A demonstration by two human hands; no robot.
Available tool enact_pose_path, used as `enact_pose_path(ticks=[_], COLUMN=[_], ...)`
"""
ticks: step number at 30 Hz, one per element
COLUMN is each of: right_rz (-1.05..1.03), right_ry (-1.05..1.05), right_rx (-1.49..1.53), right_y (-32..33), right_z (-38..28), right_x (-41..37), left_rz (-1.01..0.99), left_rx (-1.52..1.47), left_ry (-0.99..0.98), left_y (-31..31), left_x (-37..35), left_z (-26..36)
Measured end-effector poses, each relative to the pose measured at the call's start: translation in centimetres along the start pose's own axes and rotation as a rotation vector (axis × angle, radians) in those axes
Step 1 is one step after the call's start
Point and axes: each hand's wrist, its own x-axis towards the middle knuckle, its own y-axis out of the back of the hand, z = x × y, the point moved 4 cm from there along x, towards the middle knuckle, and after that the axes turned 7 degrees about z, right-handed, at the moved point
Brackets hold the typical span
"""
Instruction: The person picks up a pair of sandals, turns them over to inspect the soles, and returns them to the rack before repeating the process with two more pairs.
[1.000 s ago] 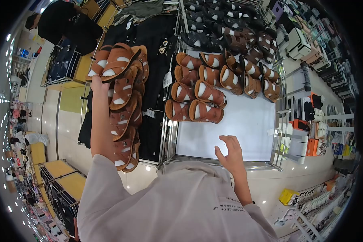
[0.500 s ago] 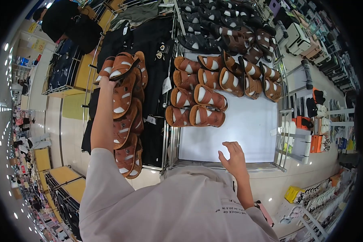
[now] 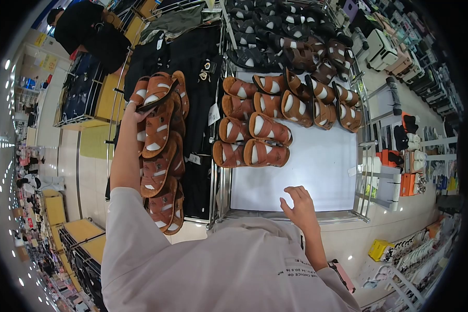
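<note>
Our left hand [image 3: 132, 111] is raised on the left side of the scene, fingers closed around the far end of a stack of brown sandals [image 3: 158, 156]. The stack runs back along our forearm, sole against sole, down to our pale sleeve [image 3: 135, 229]. That arm is stretched out and nearly straight, with the wrist turned in toward the sandals.

Our right hand [image 3: 298, 204] lies open at the near edge of the white display table [image 3: 317, 161]. Its fingers are spread and its fingertips touch the bare white top, and the elbow is bent close to our body.

Rows of matching brown sandals [image 3: 255, 130] fill the far half of that table, well apart from the right hand. Black sandals [image 3: 265, 26] lie beyond them. Dark garments [image 3: 195, 73] with hanging tags stand between the held stack and the table, alongside the table's metal rail [image 3: 217, 177].

Boxed shoes [image 3: 387, 49] line the far right, and orange boxes [image 3: 406, 184] sit just right of the table. At the far left, another person in black [image 3: 91, 34] bends over a rack.
</note>
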Motion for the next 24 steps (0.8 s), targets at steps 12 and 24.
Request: enact_pose_path(ticks=[12,24], right_rz=[-0.059,-0.159], right_ry=[-0.015,0.055], right_rx=[-0.069,-0.165], right_y=[-0.3,-4.0], right_z=[-0.4,-6.0], right_x=[-0.3,-0.1], left_rz=[0.077,0.21], left_rx=[0.325,0.635], left_ry=[-0.024,-0.329], left_y=[2.4,3.3], left_x=[3.1,3.1], left_z=[2.5,6.1])
